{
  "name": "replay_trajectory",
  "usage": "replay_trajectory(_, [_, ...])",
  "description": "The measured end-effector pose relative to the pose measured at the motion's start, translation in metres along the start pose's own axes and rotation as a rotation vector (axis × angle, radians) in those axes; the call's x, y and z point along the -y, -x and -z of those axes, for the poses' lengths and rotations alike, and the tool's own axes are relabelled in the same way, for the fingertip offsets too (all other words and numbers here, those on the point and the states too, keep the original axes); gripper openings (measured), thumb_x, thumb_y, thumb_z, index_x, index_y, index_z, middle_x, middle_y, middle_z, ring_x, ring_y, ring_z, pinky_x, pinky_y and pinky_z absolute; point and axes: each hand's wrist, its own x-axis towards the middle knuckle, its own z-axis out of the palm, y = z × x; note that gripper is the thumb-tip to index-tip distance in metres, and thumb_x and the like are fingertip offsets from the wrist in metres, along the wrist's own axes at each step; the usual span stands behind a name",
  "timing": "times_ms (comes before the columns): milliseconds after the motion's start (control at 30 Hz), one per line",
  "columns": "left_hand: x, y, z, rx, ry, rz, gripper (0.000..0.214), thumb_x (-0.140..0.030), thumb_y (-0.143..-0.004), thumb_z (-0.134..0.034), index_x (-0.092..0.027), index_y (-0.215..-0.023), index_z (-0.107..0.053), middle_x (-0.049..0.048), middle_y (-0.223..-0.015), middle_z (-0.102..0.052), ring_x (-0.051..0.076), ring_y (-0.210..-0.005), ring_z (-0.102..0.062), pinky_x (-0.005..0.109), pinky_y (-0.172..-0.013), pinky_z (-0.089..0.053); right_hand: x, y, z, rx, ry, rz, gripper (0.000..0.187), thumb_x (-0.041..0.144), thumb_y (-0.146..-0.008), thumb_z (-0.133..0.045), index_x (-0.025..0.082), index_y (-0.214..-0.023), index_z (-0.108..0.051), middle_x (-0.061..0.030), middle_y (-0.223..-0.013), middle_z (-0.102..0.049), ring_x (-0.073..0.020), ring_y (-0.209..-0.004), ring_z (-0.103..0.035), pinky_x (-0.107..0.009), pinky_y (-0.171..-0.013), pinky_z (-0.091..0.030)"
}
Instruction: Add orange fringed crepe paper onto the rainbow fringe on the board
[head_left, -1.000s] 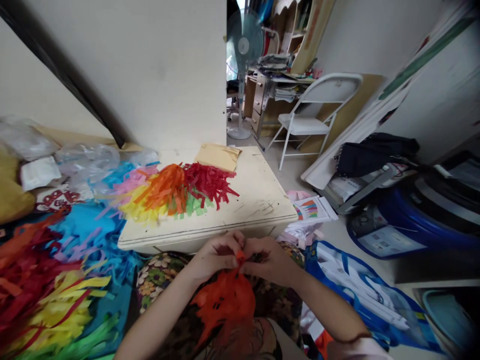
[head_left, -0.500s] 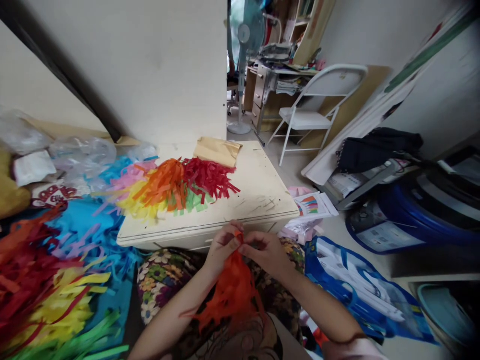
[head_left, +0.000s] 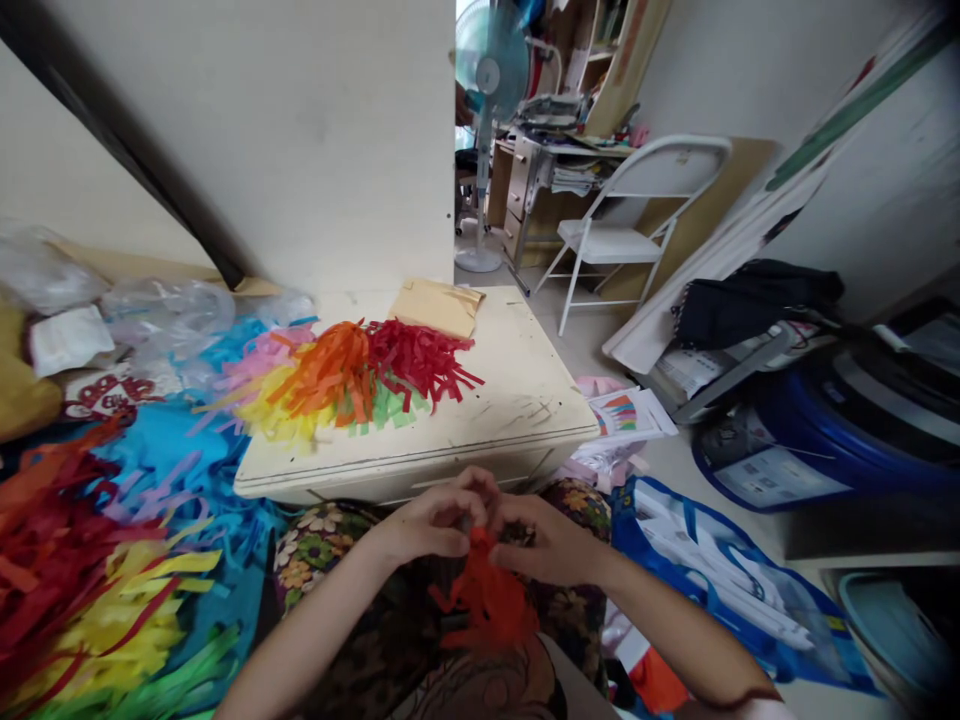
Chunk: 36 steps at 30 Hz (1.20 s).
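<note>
Over my lap hangs an orange-red paper tassel (head_left: 491, 600), its fringe falling toward my body. My left hand (head_left: 442, 518) is closed at the tassel's top, thumb and fingers curled in toward the gathered end. From the other side my right hand (head_left: 544, 540) pinches that same end, and the fingertips of both hands meet there. Just beyond, on the cream tabletop (head_left: 517, 400), lie finished-looking tassels: an orange one (head_left: 337, 370), a dark red one (head_left: 427, 360), with yellow, pink and green ones partly beneath.
Fringed paper strips in red (head_left: 67, 530), yellow (head_left: 142, 610) and blue are heaped at my left. Clear plastic bags (head_left: 169, 310) lie behind them. A brown paper packet (head_left: 435, 305) rests on the table. To the right are a blue bag (head_left: 720, 570) and a white folding chair (head_left: 622, 240).
Both hands have come down closer to my body with the tassel. The fingers now curl more around its top, and the fringe hangs lower and more bunched.
</note>
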Motion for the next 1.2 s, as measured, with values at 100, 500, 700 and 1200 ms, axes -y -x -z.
replay_trajectory(100, [-0.003, 0.003, 0.001, 0.121, -0.191, 0.218, 0.025, -0.037, -0.065, -0.052, -0.012, -0.058, -0.053, 0.0027, -0.075, -0.045, 0.012, -0.071, -0.044, 0.022, -0.066, -0.036, -0.002, 0.008, 0.001, 0.149, 0.202, 0.027, 0.009, 0.019, -0.067, -0.050, 0.013, -0.068, -0.057, -0.0007, -0.066, -0.055, -0.0103, -0.063, -0.049, -0.021, -0.061, -0.038])
replay_trajectory(500, [-0.033, -0.001, -0.008, 0.232, -0.533, 0.597, 0.017, -0.029, -0.063, -0.049, -0.013, -0.060, -0.054, -0.0027, -0.051, -0.051, 0.007, -0.048, -0.045, 0.015, -0.042, -0.031, 0.015, -0.015, 0.017, 0.600, 0.324, -0.115, 0.018, 0.024, -0.068, -0.050, 0.012, -0.070, -0.063, 0.0025, -0.054, -0.053, -0.0056, -0.048, -0.043, -0.015, -0.044, -0.031])
replay_trajectory(700, [-0.042, 0.000, -0.010, 0.222, -0.642, 0.552, 0.014, -0.023, -0.064, -0.047, -0.014, -0.068, -0.057, -0.0028, -0.056, -0.053, 0.006, -0.050, -0.044, 0.014, -0.043, -0.030, 0.015, -0.016, 0.022, 0.648, 0.338, -0.146, 0.019, 0.025, -0.068, -0.050, 0.012, -0.072, -0.063, 0.0015, -0.057, -0.055, -0.0060, -0.048, -0.045, -0.015, -0.044, -0.032])
replay_trajectory(1200, [-0.039, 0.001, -0.009, 0.416, -1.251, 0.299, 0.018, -0.007, -0.063, -0.043, -0.009, -0.074, -0.056, 0.0115, -0.074, -0.060, 0.018, -0.068, -0.055, 0.024, -0.057, -0.041, 0.003, -0.025, 0.007, 0.414, 0.382, -0.222, 0.012, 0.012, -0.060, -0.047, 0.013, -0.062, -0.059, 0.0005, -0.057, -0.057, -0.0096, -0.052, -0.047, -0.019, -0.046, -0.031])
